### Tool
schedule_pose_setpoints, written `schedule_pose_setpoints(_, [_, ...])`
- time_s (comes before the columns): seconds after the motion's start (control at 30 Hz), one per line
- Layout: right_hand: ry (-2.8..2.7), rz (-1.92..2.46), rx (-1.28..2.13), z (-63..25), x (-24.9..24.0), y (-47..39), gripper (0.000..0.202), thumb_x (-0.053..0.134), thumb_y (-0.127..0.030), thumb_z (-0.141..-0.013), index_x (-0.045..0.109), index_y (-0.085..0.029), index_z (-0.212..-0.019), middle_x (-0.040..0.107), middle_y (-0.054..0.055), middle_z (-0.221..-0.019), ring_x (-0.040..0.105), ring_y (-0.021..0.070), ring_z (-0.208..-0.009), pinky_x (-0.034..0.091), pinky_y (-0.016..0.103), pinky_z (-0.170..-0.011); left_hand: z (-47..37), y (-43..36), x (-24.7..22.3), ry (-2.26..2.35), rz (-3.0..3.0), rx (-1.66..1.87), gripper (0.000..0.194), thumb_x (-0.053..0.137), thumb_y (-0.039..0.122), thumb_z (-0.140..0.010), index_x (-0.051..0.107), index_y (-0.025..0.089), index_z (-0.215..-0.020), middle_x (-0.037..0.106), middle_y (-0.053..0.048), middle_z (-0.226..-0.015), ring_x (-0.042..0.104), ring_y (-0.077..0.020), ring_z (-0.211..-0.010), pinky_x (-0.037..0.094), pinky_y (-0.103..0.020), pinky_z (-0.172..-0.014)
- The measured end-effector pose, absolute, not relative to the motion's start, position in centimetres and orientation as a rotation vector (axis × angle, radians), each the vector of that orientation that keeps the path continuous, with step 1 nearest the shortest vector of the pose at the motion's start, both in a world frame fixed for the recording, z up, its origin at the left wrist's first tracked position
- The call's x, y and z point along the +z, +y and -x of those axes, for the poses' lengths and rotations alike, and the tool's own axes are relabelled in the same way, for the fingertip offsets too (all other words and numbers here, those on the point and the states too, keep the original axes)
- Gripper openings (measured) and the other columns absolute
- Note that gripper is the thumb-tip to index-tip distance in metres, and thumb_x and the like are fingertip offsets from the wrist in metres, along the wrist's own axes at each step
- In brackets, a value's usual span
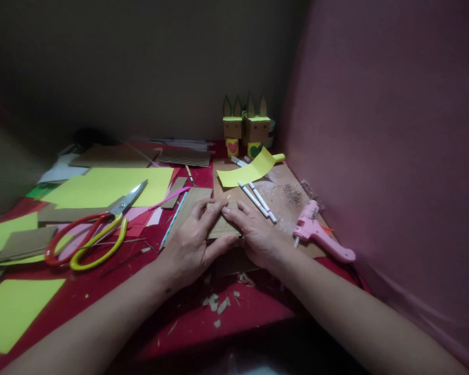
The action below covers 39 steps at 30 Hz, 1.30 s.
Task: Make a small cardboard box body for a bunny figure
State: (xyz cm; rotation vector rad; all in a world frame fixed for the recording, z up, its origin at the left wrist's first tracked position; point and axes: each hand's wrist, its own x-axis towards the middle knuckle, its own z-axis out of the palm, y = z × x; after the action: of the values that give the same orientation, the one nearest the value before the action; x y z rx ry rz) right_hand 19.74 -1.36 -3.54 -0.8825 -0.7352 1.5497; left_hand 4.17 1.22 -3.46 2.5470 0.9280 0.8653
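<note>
Our forearms [113,312] are spanning the lower corners; mid-frame, our left hand [191,242] and right hand [260,229] are gripping a small cardboard piece [222,227] between them, apparently to steady it, while the glue gun [309,225] is lying handily at right.

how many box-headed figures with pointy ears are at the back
2: the reddish-heart figure and, just right of it in the picture, the green-heart figure. Another could be hidden behind them.

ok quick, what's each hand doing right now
Left hand: closed, holding the small cardboard piece at its left side.
Right hand: closed, holding the same piece at its right side.
</note>
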Motion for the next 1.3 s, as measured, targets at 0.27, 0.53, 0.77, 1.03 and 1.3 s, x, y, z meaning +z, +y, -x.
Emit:
schedule_pose_setpoints(0.27, [-0.743,0.83,1.496,-19.7,-3.3,-1.5,0.01,0.068,-0.03,-0.081,0.062,-0.023,-0.085,0.06,-0.004,-0.076,0.056,0.0137,-0.077,0.045,0.025,-0.071,-4.1,1.2,-3.5,0.914,-2.492,0.873,0.054,0.048,0.05,-0.099,0.043,0.017,-0.143,0.049,-0.016,-0.135,0.054,-0.0293,-0.123,0.048,-0.049,-0.105])
schedule_pose_setpoints(0.53, [-0.738,0.809,1.54,-19.9,-3.1,-1.4,0.019,0.074,-0.032,-0.077,0.065,-0.022,-0.09,0.063,-0.004,-0.079,0.058,0.0146,-0.078,0.046,0.027,-0.077,-4.2,1.2,-3.5,0.905,-2.532,0.879,0.052,0.049,0.045,-0.1,0.04,0.019,-0.144,0.051,-0.015,-0.13,0.055,-0.0301,-0.12,0.049,-0.052,-0.102])
schedule_pose_setpoints(0.77, [-0.705,0.791,1.633,-20.2,-2.7,-1.7,0.026,0.082,-0.023,-0.068,0.067,-0.022,-0.089,0.067,-0.004,-0.081,0.06,0.0131,-0.076,0.048,0.022,-0.067,-4.2,0.7,-3.7,0.952,-2.49,0.882,0.052,0.05,0.041,-0.1,0.038,0.023,-0.147,0.049,-0.013,-0.134,0.054,-0.0289,-0.122,0.049,-0.048,-0.104])
schedule_pose_setpoints(1.03, [-0.739,0.869,1.656,-20.3,-2.8,-1.7,0.035,0.082,-0.028,-0.069,0.064,-0.023,-0.099,0.065,-0.004,-0.08,0.061,0.013,-0.065,0.052,0.023,-0.052,-4.1,1.0,-3.9,0.919,-2.461,0.873,0.047,0.036,0.038,-0.104,0.037,0.021,-0.148,0.047,-0.013,-0.139,0.049,-0.0265,-0.129,0.044,-0.045,-0.11])
schedule_pose_setpoints(1.3, [-0.728,0.916,1.66,-20.1,-2.4,-1.8,0.045,0.086,-0.037,-0.065,0.062,-0.023,-0.1,0.064,-0.003,-0.082,0.062,0.0131,-0.062,0.055,0.022,-0.043,-4.6,1.0,-4.0,0.973,-2.39,0.933,0.04,0.036,0.034,-0.104,0.045,0.021,-0.141,0.052,-0.012,-0.134,0.055,-0.0258,-0.124,0.048,-0.044,-0.106])
